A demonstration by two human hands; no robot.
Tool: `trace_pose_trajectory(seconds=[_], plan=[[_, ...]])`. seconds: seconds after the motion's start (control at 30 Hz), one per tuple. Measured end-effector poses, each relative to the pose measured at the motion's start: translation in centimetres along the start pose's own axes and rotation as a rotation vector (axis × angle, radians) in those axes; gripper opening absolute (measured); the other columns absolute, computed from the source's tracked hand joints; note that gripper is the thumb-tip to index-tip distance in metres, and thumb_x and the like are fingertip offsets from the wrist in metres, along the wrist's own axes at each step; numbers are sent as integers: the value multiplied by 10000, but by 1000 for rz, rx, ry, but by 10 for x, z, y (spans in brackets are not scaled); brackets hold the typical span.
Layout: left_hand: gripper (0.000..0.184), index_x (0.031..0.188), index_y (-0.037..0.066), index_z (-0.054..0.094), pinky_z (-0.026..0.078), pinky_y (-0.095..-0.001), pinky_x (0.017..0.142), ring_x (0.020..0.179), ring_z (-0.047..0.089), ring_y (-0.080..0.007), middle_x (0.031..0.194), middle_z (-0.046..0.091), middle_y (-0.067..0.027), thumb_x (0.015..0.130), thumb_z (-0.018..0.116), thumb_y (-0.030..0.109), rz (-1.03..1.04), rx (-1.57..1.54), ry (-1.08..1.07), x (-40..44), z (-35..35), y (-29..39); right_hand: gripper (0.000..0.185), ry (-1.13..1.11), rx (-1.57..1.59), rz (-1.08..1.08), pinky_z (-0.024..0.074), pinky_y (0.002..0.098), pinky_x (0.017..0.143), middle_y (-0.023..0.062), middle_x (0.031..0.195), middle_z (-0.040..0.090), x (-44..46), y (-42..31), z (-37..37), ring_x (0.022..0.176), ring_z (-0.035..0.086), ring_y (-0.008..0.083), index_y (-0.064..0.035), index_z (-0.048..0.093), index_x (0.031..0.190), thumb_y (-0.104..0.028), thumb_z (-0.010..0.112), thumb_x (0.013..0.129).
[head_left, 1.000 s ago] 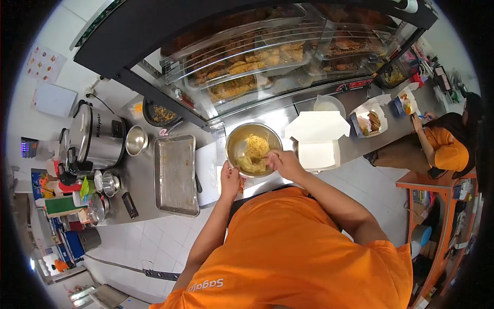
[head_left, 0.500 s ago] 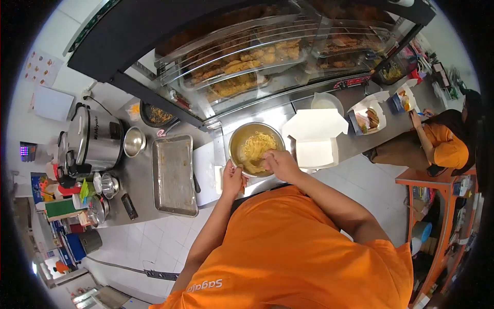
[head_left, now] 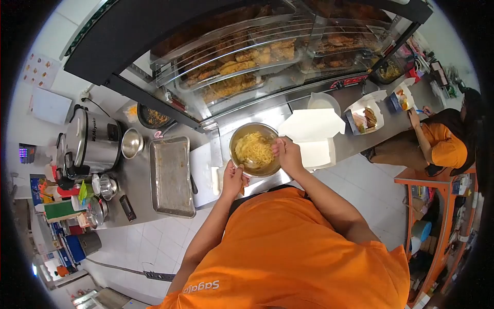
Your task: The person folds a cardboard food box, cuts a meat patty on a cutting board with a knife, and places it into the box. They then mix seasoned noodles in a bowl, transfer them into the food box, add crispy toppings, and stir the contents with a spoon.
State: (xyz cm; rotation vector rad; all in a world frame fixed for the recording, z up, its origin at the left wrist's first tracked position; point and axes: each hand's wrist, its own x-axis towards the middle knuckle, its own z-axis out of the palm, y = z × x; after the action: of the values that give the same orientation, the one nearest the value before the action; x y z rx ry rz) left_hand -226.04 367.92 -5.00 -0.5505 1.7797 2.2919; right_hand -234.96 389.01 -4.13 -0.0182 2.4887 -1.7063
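Observation:
A round metal mixing bowl stands on the counter in front of me, holding a mound of yellow noodles. My left hand is closed on the bowl's near left rim. At the bowl's right edge, my right hand has its fingers curled together; whatever they grip is hidden. Just right of that hand lies an open white takeaway box with its lid folded back.
A metal baking tray, a smaller steel bowl and a large cooker stand left. Behind is a glass food display. Filled boxes line the right counter, near a co-worker in an orange shirt.
My right hand has moved from over the noodles to the right, to the bowl's edge. The noodles now sit in a rounder heap. My left hand stays at the rim.

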Motion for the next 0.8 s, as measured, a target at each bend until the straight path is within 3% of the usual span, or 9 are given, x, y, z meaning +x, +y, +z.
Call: trace_pose_trajectory(seconds=[0.1,0.13,0.27,0.37,0.47,0.6,0.7,0.73,0.8], plan=[[122,1131,44,453,467,-258,430,410,530,-124,675,621,-90,1033,424,111,-18,-5,-6,0,-1,1,271,-226,-134,-346,544,378,653,156,788,694,-24,-2,-3,684,680,264,24,639,1033,-163,443,1025],[127,1137,44,453,470,-260,432,414,534,-126,676,621,-90,1033,427,114,-17,-6,-11,0,-2,0,283,-366,23,-192,534,405,658,166,778,683,-29,-9,-3,697,675,302,8,645,1023,-191,444,1029],[148,1159,45,450,480,-267,437,429,546,-133,679,625,-98,1034,439,122,-34,9,-44,-2,-2,5,275,-144,-77,-174,539,403,708,168,795,686,-3,13,-6,728,666,353,6,643,1030,-192,451,1025],[158,1171,48,450,485,-269,441,444,556,-137,686,631,-104,1034,443,125,-53,13,-74,-1,-6,6,272,-383,1,-383,538,421,674,193,812,679,-7,-9,-11,714,661,363,12,643,1005,-196,467,1014],[164,1175,51,453,485,-264,475,442,546,-131,706,640,-98,1030,451,128,-59,53,-87,0,-7,11,256,-7,-175,-838,530,442,639,215,812,663,23,9,-16,693,649,385,2,642,991,-197,481,1001],[168,1177,49,454,496,-271,522,439,539,-128,720,646,-99,1030,449,130,-15,-4,-46,4,-5,6,240,-302,-406,-332,545,396,639,201,807,689,-14,-10,-40,654,659,344,48,624,983,-120,454,1000],[150,1159,48,454,511,-281,507,469,576,-152,731,646,-118,1036,437,133,-22,-48,-62,2,2,0,265,-309,148,75,539,368,627,185,750,670,-37,-17,-19,648,664,286,62,619,963,-122,434,1013],[149,1158,46,452,514,-290,515,469,576,-153,737,648,-121,1037,433,129,-11,-43,-73,2,3,-2,296,-207,322,119,537,344,625,165,731,664,-32,-9,-7,651,665,232,51,622,966,-149,413,1030],[151,1164,47,448,515,-293,517,468,575,-154,737,647,-122,1040,431,131,-37,23,-48,-3,6,3,300,-8,115,-33,543,335,634,155,762,684,-18,2,-11,658,668,219,47,630,1003,-154,409,1034]])
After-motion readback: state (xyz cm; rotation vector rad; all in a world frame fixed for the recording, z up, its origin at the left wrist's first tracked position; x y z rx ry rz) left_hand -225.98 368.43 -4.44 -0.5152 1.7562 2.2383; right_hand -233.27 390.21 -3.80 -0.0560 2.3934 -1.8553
